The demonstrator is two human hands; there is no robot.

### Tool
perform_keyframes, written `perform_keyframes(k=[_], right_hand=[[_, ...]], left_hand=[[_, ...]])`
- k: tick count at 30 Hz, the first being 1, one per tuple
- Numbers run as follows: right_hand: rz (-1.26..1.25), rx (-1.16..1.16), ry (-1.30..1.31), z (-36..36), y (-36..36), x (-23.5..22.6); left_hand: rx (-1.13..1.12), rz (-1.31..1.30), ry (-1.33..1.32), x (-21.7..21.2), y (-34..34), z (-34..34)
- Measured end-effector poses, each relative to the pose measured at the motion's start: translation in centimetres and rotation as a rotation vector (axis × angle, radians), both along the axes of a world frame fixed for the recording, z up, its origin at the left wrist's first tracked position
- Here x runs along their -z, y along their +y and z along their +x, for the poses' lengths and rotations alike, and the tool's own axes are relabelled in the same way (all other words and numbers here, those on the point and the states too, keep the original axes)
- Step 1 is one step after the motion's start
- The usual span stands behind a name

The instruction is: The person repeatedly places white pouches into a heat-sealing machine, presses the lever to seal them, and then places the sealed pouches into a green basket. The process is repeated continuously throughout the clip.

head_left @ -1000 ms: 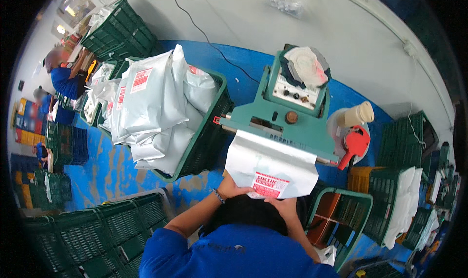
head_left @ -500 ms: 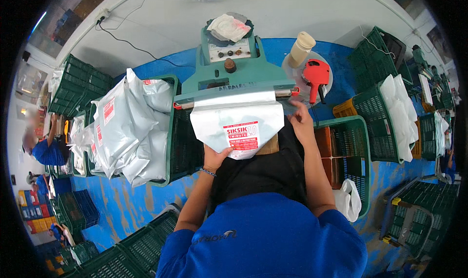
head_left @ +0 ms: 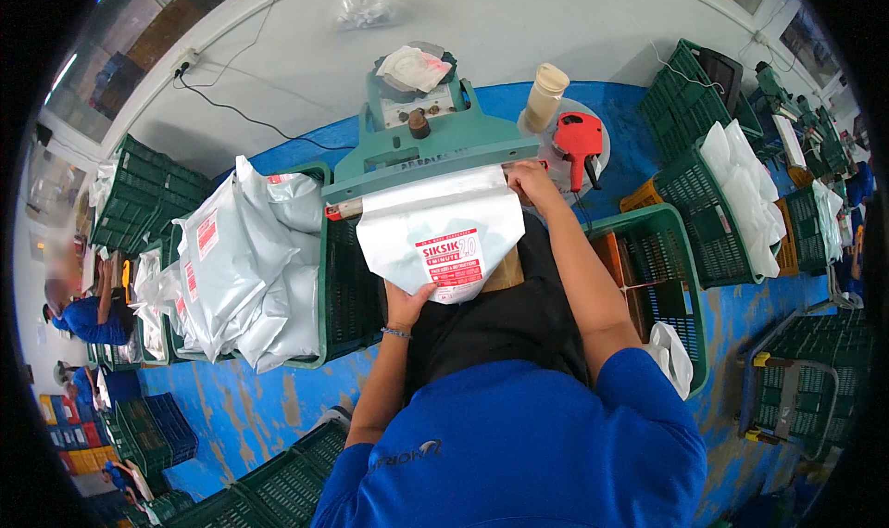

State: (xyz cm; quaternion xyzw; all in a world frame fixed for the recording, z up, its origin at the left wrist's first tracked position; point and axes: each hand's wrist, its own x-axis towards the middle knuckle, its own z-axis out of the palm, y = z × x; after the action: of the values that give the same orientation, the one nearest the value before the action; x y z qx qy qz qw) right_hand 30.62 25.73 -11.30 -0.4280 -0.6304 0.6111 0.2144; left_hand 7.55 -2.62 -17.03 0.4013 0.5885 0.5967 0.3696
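Left hand [head_left: 407,298] is cupped under the bottom edge of the pouch [head_left: 443,234], fingers curled up around the lower corner, thumb on the front face near the red label. Closed grip, holding the weight. Right hand [head_left: 530,178] is up at the pouch's top right corner, fingers pinched on the film right at the sealer [head_left: 421,154] bar. Thumb side is hidden, so how tight the pinch is can't be told.

Pouch hangs from the sealer jaw line down to the left fingers, mouth edge tucked in along the bar, body sagging toward the lap. Top left corner sits far from both hands, near the red end of the bar, unsupported.

Risks as I read them:
- Right fingertips are touching the bar zone. If the jaw closes now, pinch or burn.
- Only one top corner is guided. Film looks slightly slanted across the bar, so a skewed or wrinkled seal is likely, maybe an open gap at the left end.
- Left grip sits low and off-centre. A slip drops the pouch out of the jaw mid-seal.
- Slack film below the bar could fold into the seam.

Just beyond the right fingers: red label gun [head_left: 579,144] and a tape roll [head_left: 544,94]. Out past the left hand: green crate [head_left: 335,278] stacked with finished pouches [head_left: 243,269].
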Motion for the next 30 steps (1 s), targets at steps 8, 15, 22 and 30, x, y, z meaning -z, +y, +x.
perform_keyframes(k=[8, 15, 22, 30], right_hand=[[-0.514, 0.610, 0.731, -0.5, -9.8, -1.5], [-0.762, 0.474, 0.884, -1.6, -9.4, -3.6], [-0.885, 0.501, 0.838, -2.1, -10.1, -4.0], [-0.834, 0.408, 0.885, -2.5, -10.5, -4.9]], left_hand=[[-0.041, -0.073, -0.069, 0.6, -1.4, -0.6], [-0.203, -0.039, -0.785, -5.2, 2.9, -4.7], [-0.163, -0.238, -0.501, -8.2, 7.6, -9.4], [-0.107, -0.093, -0.835, -10.1, 7.9, -9.0]])
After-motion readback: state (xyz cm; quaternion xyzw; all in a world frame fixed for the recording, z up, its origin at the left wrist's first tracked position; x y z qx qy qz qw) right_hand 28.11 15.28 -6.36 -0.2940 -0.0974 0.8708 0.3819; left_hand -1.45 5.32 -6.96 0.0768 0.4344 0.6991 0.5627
